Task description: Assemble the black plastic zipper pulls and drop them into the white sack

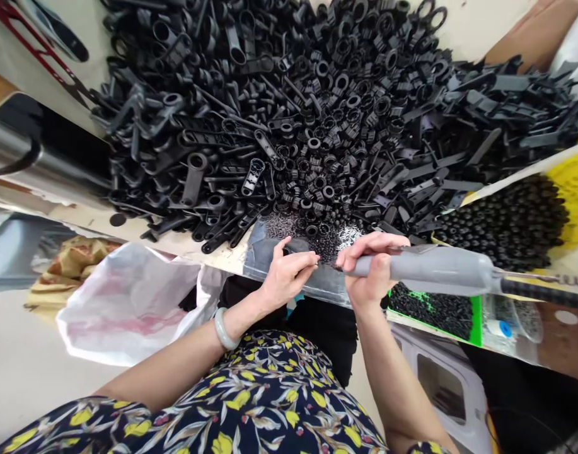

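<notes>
Tool in a grey casing (435, 271) is clamped in the right hand (371, 268), its narrow end pointed towards the left hand (289, 274). At the left hand, thumb and fingertips are drawn close together just off that narrow end; whether they meet or pinch a small part cannot be told. Silver screws (349, 236) lie just beyond the tool's narrow end, with small dark screws (282, 225) farther left of it and a broad heap of black parts (312, 126) behind. A green tray (476, 325) sits on the near side of the tool, and a white bag (142, 315) well to its left. The left fingertips could be nicked, it is judged, if the narrow end slipped sideways. Silver and dark screws could be mixed by a brushing knuckle, and the tool could be tugged off line by its trailing cord (544, 293).
</notes>
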`<state>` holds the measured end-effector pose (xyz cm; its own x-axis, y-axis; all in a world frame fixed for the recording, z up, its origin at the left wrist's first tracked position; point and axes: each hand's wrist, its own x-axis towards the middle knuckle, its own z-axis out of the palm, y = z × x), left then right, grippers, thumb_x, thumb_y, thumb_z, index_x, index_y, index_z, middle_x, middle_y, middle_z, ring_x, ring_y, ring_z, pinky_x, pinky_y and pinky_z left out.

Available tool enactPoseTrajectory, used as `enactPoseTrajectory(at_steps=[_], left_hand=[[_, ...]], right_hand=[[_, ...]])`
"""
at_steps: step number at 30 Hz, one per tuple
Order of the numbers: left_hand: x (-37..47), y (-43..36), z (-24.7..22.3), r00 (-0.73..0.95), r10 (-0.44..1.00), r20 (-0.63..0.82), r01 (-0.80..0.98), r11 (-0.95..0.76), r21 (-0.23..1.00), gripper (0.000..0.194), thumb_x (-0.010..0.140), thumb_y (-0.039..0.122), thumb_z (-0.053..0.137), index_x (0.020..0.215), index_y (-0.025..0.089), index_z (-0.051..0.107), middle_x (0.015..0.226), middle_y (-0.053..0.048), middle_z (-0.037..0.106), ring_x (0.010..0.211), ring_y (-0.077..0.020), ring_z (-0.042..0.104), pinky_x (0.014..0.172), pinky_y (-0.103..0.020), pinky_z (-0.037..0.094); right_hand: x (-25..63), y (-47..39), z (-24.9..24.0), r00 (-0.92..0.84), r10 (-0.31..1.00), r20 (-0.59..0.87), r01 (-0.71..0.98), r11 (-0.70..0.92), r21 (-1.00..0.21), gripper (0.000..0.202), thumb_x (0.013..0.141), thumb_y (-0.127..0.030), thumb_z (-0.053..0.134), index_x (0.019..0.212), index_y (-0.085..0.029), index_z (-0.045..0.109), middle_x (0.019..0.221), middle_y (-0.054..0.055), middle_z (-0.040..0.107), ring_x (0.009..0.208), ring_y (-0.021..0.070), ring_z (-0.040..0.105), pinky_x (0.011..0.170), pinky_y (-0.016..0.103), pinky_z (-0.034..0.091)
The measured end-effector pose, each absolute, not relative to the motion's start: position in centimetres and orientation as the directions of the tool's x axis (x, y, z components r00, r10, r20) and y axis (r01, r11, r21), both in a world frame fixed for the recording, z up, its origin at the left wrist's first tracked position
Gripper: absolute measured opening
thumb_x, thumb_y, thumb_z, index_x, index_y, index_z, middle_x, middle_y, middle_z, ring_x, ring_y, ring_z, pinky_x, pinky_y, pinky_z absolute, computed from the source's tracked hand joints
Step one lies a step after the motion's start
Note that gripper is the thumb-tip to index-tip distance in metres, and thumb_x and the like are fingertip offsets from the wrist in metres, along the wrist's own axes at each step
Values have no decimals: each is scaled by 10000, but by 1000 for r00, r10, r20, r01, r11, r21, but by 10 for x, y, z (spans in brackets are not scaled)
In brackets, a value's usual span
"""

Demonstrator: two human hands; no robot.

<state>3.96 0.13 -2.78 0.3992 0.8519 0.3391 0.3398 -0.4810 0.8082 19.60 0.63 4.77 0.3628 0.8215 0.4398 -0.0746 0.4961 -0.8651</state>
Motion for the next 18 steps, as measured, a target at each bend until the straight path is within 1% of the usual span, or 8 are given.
enactPoseTrajectory(at_steps=[4, 8, 14, 18], left_hand=[[38, 2, -27, 402, 854, 332, 327, -472, 818, 139, 1038, 174, 578, 994, 237, 694, 1108, -15, 836, 1096, -200, 785, 1297, -530, 173], [38, 1, -26, 413, 852, 322, 332, -470, 818, 154, 1043, 174, 567, 1011, 239, 703, 1058, -5, 841, 1096, -199, 783, 1301, -527, 156], [41, 0, -26, 380, 853, 358, 316, -483, 816, 145, 1028, 153, 580, 977, 235, 688, 1042, 6, 840, 1069, -183, 786, 1295, -502, 160], [42, 0, -26, 385, 852, 353, 320, -482, 816, 164, 1017, 126, 572, 939, 230, 672, 1055, 12, 837, 1032, -165, 787, 1300, -494, 147]], right_hand=[[191, 10, 42, 314, 859, 405, -127, 460, -879, 303, 974, -516, 679, 986, -281, 489, 749, -92, 577, 418, 65, 465, 437, 237, 517], [189, 8, 36, 295, 866, 403, -160, 461, -873, 285, 981, -494, 678, 1008, -279, 494, 781, -82, 591, 433, 68, 482, 445, 250, 519], [185, 9, 34, 286, 873, 395, -120, 442, -889, 330, 971, -538, 674, 1002, -283, 467, 785, -83, 583, 428, 70, 492, 434, 247, 502], [186, 8, 33, 259, 882, 394, -80, 426, -901, 335, 974, -538, 665, 1001, -287, 444, 787, -83, 585, 441, 77, 507, 451, 256, 513]])
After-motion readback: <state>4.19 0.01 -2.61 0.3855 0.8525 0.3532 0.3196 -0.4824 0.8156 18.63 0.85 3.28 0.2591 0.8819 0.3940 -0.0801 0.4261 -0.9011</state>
